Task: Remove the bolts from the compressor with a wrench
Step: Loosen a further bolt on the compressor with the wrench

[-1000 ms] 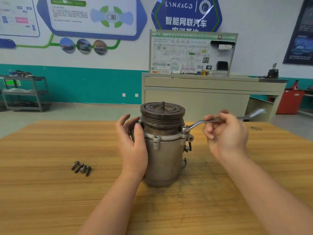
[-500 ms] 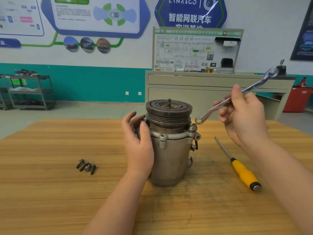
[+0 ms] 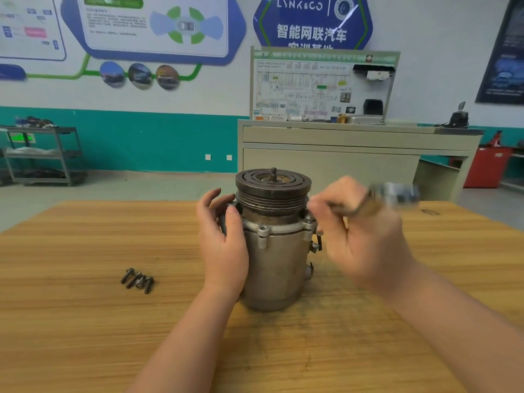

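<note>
- "LYNK&CO" in white letters on the blue hexagonal wall sign.
- Below it on the same sign, large white Chinese characters: "智能网联汽车"; a further line beneath is cut off by the training board.
- Print on the other wall panels and posters is too blurred to read.

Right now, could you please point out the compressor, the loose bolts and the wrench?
compressor (image 3: 279, 268): head view, bare front of its housing.
loose bolts (image 3: 138, 280): head view, middle of the cluster.
wrench (image 3: 394, 194): head view, blurred far end.
</note>
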`<state>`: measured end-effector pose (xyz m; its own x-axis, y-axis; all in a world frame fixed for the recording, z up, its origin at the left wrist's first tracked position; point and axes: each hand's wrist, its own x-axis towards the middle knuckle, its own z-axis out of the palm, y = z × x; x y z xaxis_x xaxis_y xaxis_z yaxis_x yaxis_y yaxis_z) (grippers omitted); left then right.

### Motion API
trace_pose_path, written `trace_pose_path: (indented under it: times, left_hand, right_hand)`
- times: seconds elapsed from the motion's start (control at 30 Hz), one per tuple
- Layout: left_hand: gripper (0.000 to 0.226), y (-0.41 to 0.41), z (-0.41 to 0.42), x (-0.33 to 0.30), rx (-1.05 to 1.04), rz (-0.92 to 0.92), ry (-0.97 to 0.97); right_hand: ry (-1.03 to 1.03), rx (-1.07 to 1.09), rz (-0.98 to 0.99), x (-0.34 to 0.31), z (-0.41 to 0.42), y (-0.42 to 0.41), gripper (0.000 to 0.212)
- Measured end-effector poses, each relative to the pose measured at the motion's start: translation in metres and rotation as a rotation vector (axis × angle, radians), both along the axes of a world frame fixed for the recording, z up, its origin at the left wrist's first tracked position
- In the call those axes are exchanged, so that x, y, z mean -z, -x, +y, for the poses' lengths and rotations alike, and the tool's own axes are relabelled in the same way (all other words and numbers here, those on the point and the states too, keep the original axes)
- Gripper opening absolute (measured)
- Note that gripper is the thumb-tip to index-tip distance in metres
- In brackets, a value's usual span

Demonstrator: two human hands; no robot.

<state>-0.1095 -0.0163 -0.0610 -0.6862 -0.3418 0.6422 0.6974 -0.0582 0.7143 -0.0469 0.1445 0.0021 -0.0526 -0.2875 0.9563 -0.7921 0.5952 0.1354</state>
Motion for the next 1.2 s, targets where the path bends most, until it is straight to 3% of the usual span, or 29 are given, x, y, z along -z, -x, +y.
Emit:
trace_pose_path:
  times: [0.07, 0.27, 0.37, 0.7, 0.8, 0.9, 0.97, 1.07, 1.2]
  left_hand:
    - [0.027, -0.001, 0.0, 0.0, 0.001, 0.0, -0.001]
    - [0.027, -0.002, 0.0, 0.0, 0.013, -0.01, -0.009]
    - [0.027, -0.001, 0.0, 0.0, 0.017, -0.004, -0.013]
    - [0.027, 0.0, 0.001, 0.0, 0.02, -0.009, -0.006]
    - [0.027, -0.001, 0.0, 0.0, 0.02, -0.012, -0.004]
    - [0.027, -0.001, 0.0, -0.001, 0.029, -0.006, -0.009]
    - [0.028, -0.002, -0.001, -0.002, 0.041, -0.002, -0.007]
    - [0.027, -0.002, -0.001, -0.002, 0.028, -0.007, -0.002]
    - [0.027, -0.002, -0.001, -0.001, 0.012, -0.014, 0.011]
  right_hand:
    - [0.066, -0.043, -0.02, 0.015, 0.005, 0.0, 0.034]
    - [0.584, -0.341, -0.191, 0.037, 0.018, 0.003, 0.024]
    - [0.684, -0.354, -0.232, 0.036, 0.022, 0.002, 0.023]
    - [0.367, -0.171, -0.132, 0.018, 0.019, -0.001, 0.013]
    - [0.219, -0.113, -0.092, 0.014, 0.012, -0.002, 0.026]
    - [0.043, -0.044, -0.022, 0.012, -0.002, -0.001, 0.016]
    - [0.025, 0.011, 0.012, 0.016, -0.011, 0.0, 0.029]
    - [0.234, 0.066, -0.002, 0.027, -0.02, -0.002, 0.049]
    - [0.761, -0.123, -0.202, 0.036, -0.031, -0.008, 0.038]
